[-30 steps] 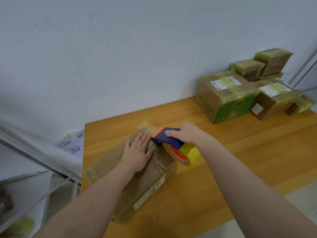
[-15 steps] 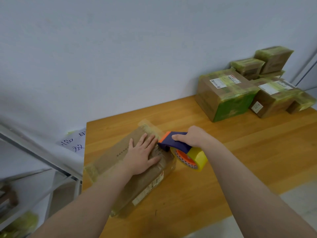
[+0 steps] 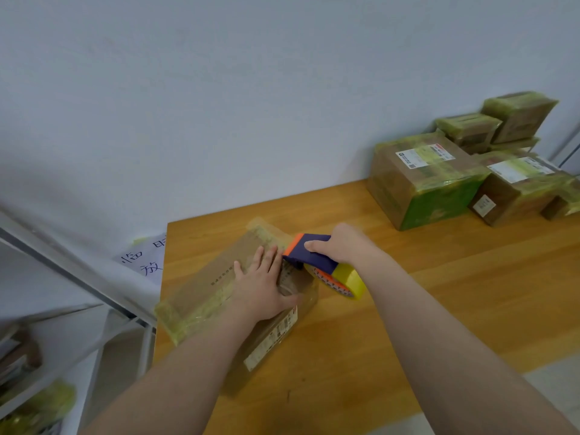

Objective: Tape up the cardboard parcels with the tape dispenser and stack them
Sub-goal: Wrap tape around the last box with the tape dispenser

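Cardboard parcel [image 3: 204, 287] partly taped under my flat left hand [image 3: 260, 290], right hand [image 3: 345, 246] gripping the tape dispenser [image 3: 320, 263] at its edge; stacking with the taped parcels [image 3: 420, 180], I judge, remains.

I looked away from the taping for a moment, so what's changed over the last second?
Very little. The right hand nudged the tape dispenser slightly toward the person along the parcel, then back beside the left hand. Nothing was grabbed or released. The left hand stays flat on the parcel; the stacked parcels haven't moved.
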